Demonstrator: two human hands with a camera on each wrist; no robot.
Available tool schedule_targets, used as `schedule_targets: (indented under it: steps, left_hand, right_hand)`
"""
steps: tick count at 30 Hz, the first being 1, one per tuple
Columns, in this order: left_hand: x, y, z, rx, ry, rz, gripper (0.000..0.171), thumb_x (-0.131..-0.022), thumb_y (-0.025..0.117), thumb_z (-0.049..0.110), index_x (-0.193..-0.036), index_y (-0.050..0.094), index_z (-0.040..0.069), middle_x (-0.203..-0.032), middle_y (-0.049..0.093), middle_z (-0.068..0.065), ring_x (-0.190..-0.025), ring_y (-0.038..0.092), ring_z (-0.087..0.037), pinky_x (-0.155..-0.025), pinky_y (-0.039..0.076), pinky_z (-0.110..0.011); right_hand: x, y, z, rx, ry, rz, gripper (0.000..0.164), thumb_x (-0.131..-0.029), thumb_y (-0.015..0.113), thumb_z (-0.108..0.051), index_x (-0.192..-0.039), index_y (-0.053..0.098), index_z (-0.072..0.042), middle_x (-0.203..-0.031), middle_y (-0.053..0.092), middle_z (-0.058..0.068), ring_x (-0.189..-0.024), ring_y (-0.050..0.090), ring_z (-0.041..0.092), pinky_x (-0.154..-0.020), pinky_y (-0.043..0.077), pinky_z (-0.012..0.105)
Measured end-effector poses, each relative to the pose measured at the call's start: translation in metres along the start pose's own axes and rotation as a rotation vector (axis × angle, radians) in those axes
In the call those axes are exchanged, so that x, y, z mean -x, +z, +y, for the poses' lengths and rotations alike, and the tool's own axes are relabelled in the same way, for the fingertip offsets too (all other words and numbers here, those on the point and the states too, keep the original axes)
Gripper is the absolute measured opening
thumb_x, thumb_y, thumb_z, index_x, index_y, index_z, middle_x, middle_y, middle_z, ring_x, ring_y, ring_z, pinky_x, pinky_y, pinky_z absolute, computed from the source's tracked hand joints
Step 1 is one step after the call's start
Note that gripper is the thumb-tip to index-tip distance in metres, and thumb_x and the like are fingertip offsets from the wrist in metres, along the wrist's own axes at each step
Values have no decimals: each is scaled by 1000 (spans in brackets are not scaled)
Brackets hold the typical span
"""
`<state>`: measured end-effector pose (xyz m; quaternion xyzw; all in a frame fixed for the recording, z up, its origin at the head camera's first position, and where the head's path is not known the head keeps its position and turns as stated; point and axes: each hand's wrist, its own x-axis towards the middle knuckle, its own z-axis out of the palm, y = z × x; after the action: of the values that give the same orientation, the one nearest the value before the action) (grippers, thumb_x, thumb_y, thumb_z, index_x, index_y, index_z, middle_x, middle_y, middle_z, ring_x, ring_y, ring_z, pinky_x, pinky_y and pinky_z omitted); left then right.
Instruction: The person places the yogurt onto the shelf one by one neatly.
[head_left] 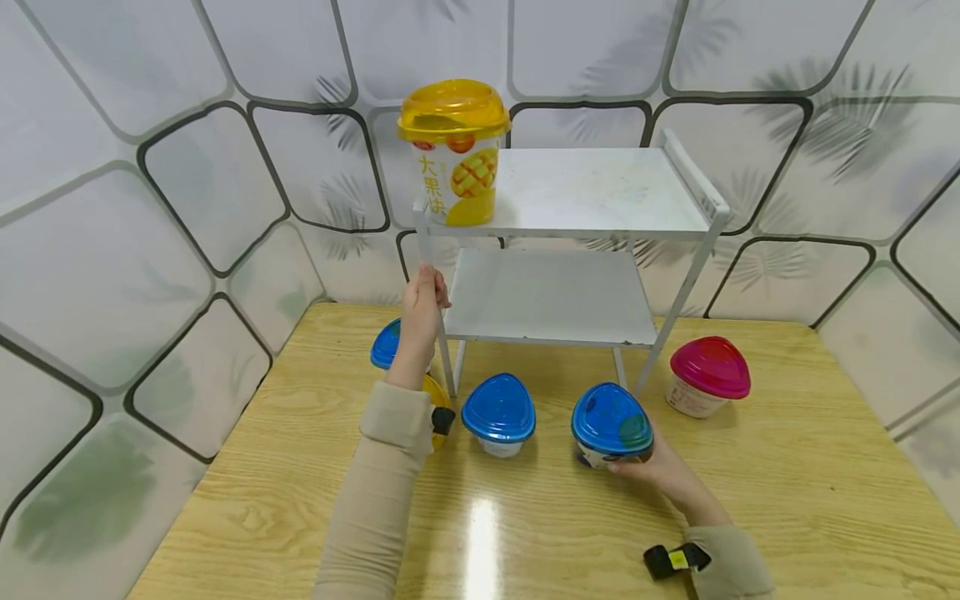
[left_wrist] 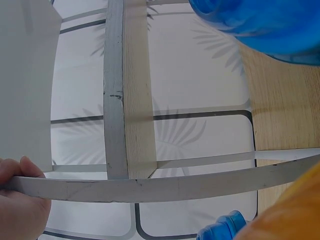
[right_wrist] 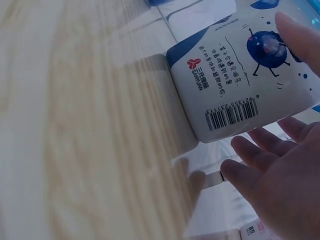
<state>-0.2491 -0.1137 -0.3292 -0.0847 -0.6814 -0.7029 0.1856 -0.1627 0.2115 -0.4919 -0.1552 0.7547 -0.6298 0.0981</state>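
A pale wall (head_left: 570,50) patterned with dark-outlined panels and leaf shadows stands at the far side, behind a wood-grained table (head_left: 300,500). On the table's far part stands a white two-tier shelf (head_left: 600,183). A tall cup (head_left: 456,158) with a yellow lid stands upright at the left end of its top tier.

Nearer and right of centre, the held blue-lidded cup (head_left: 611,425) is just in front of the shelf's right side; whether its base touches the table I cannot tell. Its side carries a berry figure and a barcode. Another blue-lidded cup (head_left: 500,414) stands to its left, and a pink-lidded cup (head_left: 708,377) farther right.

The right hand (head_left: 656,458) holds the cup between thumb and fingers, the thumb on its near side. The left hand (head_left: 422,300) grips the shelf's left front post, fingers curled round it.

Smallest in sight, a blue lid (head_left: 386,343) and a yellow object (head_left: 435,390) are partly hidden by the left arm.
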Motion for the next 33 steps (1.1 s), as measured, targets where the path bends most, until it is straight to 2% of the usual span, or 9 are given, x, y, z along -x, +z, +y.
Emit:
schedule_targets:
  steps: [7, 13, 17, 25, 33]
  left_hand:
    - [0, 0, -1, -1, 6, -3, 37, -99, 20, 28, -71, 34, 8, -59, 28, -3, -53, 29, -12, -63, 35, -29]
    - [-1, -1, -1, -1, 14, -8, 37, -99, 21, 27, -70, 34, 8, -59, 28, -2, -52, 29, -11, -61, 35, -26]
    - [-1, -1, -2, 6, 10, -6, 37, -99, 21, 27, -70, 34, 7, -58, 28, -2, -52, 29, -11, -63, 36, -28]
    - [-1, -1, -3, 20, 16, -2, 37, -99, 21, 26, -70, 34, 8, -58, 28, -2, -52, 29, -11, -61, 35, -26]
    - [-1, 0, -3, 38, 27, -4, 36, -99, 21, 24, -69, 34, 8, -58, 28, -2, -53, 28, -15, -61, 35, -25]
  right_hand:
    - [-2, 2, 2, 37, -14, 3, 88, -71, 71, -1, -136, 12, 0, -132, 28, 27, -118, 27, 43, -93, 22, 59]
    - [-4, 4, 2, 33, -19, 11, 86, -70, 71, 2, -135, 14, 2, -130, 30, 29, -117, 28, 45, -93, 20, 60]
    - [-5, 4, 1, 32, -6, 10, 85, -70, 71, 1, -134, 15, 3, -129, 31, 30, -116, 30, 46, -92, 21, 61]
    - [-4, 6, -4, 47, 58, 16, 84, -72, 71, -3, -135, 16, 2, -130, 31, 29, -117, 30, 46, -92, 22, 60]
    - [-4, 8, -6, 61, 72, 28, 83, -72, 71, -4, -135, 16, 2, -130, 31, 29, -117, 30, 46, -93, 21, 60]
